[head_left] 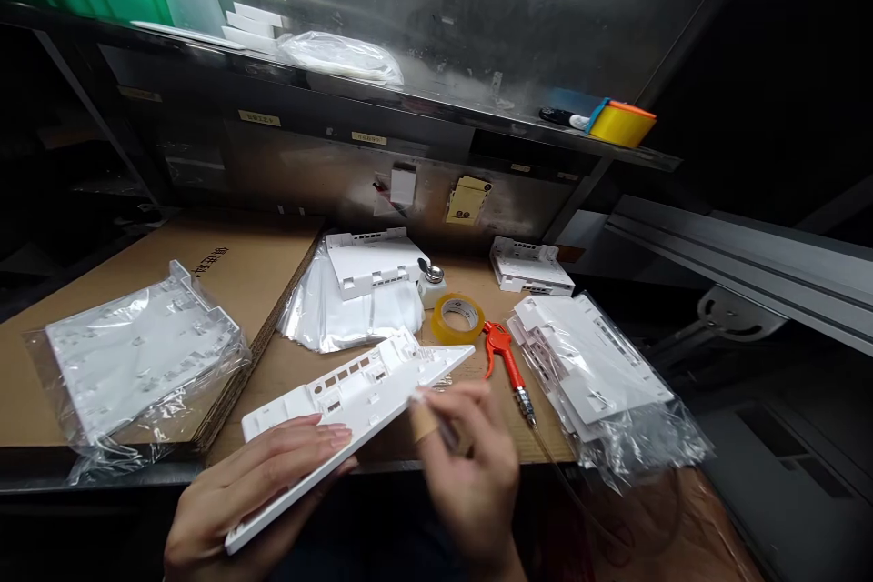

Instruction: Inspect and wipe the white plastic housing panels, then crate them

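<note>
My left hand [265, 482] is wrapped round the lower left end of a white plastic housing [372, 409], tilted up above the front of the bench. Slots and a round hole run along the raised side of the housing. At its near edge, on the right, is my right hand [470, 464], slightly blurred, with fingers curled in a pinch. A tan wrap covers the tip of its thumb. What those fingers pinch, if anything, I cannot make out. Just beyond the housing lie a roll of yellow tape [458, 318] and a red air blow gun [501, 350] with its hose.
A bagged white panel [143, 355] lies on stacked cardboard [273, 245] at left. Bagged panels [600, 364] lie at right. Behind are clear bags [347, 318], a housing on them [375, 264], and another housing [532, 268]. A metal shelf [436, 105] spans the back.
</note>
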A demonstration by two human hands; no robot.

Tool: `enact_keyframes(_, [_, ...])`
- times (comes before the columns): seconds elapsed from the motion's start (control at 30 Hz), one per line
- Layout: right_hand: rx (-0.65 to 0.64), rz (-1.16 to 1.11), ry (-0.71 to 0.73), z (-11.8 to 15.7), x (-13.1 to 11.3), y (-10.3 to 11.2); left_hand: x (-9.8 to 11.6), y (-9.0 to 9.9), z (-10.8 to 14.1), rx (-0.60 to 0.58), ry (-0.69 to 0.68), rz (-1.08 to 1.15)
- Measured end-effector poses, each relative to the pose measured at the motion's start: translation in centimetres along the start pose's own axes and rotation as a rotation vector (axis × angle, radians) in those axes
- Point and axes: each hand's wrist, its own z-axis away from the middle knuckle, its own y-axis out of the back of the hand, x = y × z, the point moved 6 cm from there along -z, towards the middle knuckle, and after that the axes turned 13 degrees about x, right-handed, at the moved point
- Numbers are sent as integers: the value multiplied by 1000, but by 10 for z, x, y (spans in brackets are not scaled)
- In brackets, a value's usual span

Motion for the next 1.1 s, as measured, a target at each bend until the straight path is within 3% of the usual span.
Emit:
enact_keyframes(0.1, [70,83,-23,-14,14,9,0,-1,1,-11,-15,-20])
enact_keyframes(0.27, [-47,-28,5,-9,2,1,-1,-2,2,-14,-31,-7])
enact_keyframes(0.43, [29,21,-26,-11,2,5,-1,1,1,-8,-20,4])
enact_keyframes(0.57, [-59,-50,9,-12,2,1,1,2,-2,-3,-14,-7])
enact_keyframes(0.73, [-5,1,-8,-13,4,4,0,3,-1,-12,-88,-31])
enact_keyframes(0.83, [-75,-51,16,-10,-1,0,0,2,0,-52,-145,-19])
enact_keyframes(0.9, [-89,-51,16,-14,2,1,-1,4,-1,-29,-108,-24])
enact_keyframes(0.97, [-7,21,4,-27,12,12,-1,7,-2,15,-31,-26])
enact_keyframes(1.1, [292,76,-62,-50,27,49,-3,12,-7,96,145,5])
